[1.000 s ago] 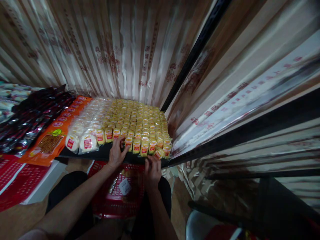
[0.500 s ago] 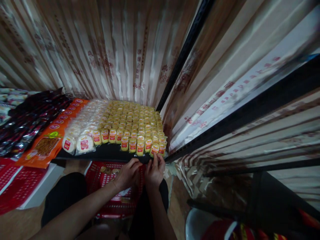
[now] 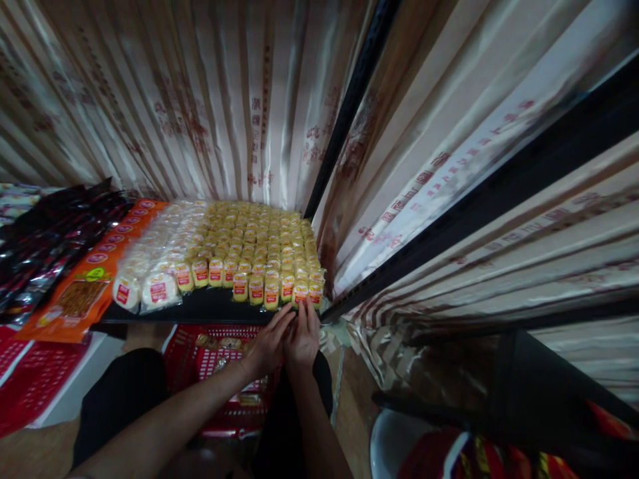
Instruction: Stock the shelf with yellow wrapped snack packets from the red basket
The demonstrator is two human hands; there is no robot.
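Head view, sweeping from your left: an orange bag [image 3: 92, 266] lies flat, and beside it come white round packets [image 3: 162, 233] in clear wrap. Next to those sit the yellow packets [image 3: 249, 233], packed in close rows that run back toward the pleated curtain [image 3: 224, 120]. Each is small and rounded, in shiny clear wrapping, and the front ones face you with red-and-white labels whose print is too small to read. Along that front row, the left-hand packets stand a little farther back, while the right-hand ones come closer to the edge of the black shelf [image 3: 190, 307].

As for where they lie, the whole yellow block is beyond your hands, most of it off to their left. Your left hand [image 3: 269, 342] reaches up to the shelf edge, fingers extended and held close together, tips just below the front row; you can't tell whether it pinches anything. Your right hand [image 3: 302, 336] is right beside it, fingers pointing up and overlapping the lower fronts of the last two packets at the right end. The fingertips seem to touch them, but a grip can't be made out.
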